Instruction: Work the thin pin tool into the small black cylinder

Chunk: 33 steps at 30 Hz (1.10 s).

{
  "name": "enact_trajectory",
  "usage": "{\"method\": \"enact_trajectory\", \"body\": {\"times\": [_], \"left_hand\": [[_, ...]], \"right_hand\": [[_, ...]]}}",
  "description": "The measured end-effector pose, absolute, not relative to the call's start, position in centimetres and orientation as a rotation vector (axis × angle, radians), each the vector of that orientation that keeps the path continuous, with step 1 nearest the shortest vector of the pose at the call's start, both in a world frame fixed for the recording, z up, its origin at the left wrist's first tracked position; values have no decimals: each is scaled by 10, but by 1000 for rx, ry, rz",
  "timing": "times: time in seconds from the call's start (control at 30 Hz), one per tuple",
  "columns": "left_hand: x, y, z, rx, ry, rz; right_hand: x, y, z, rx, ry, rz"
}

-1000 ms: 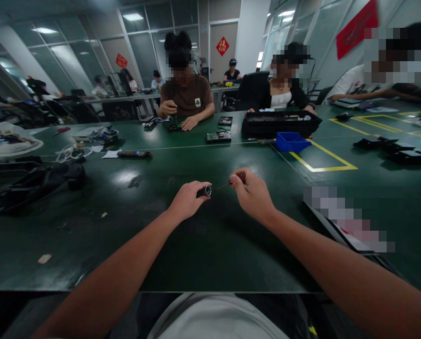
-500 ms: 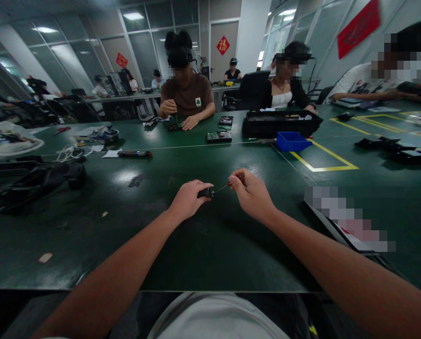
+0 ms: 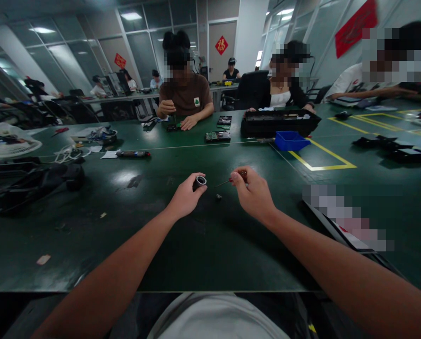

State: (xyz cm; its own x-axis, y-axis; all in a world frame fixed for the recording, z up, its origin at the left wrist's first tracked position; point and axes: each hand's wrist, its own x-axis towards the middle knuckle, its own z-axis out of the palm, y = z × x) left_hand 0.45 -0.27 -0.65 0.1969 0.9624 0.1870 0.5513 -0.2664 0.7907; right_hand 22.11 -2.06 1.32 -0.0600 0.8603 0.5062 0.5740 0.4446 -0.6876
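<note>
My left hand [image 3: 186,194] is closed around a short black cylinder [image 3: 197,183], whose open end with a pale rim faces up and toward me. In my right hand [image 3: 251,190] is a screwdriver [image 3: 243,175] with a reddish-brown handle, gripped between thumb and fingers. Its thin metal shaft points left, toward the cylinder but apart from it. Below the shaft's tip, between both hands, a small dark metallic piece [image 3: 218,197] lies on the green table [image 3: 210,254]. Its exact kind is too small to tell.
A blue bin [image 3: 290,141] stands beside a long black casing [image 3: 280,123]. A circuit-board drive [image 3: 218,136] lies ahead, and a dark pen-shaped tool [image 3: 133,154] is farther left. Black moulded parts [image 3: 37,183] lie at left. Across the table a person [image 3: 185,99] works with a screwdriver.
The screwdriver tip has come away from the cylinder. The small metallic piece has left the cylinder's end and is now below it. My left hand has tilted the open end upward.
</note>
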Motion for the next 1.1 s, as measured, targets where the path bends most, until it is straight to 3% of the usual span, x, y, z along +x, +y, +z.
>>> {"method": "enact_trajectory", "body": {"times": [0.67,1.1], "left_hand": [[42,-2,3,2218,1663,274],[51,5,0,2232,1740,178]], "right_hand": [[223,-20,15,-1217,-1708,359],[223,-18,13,-1182,-1672,330]]}}
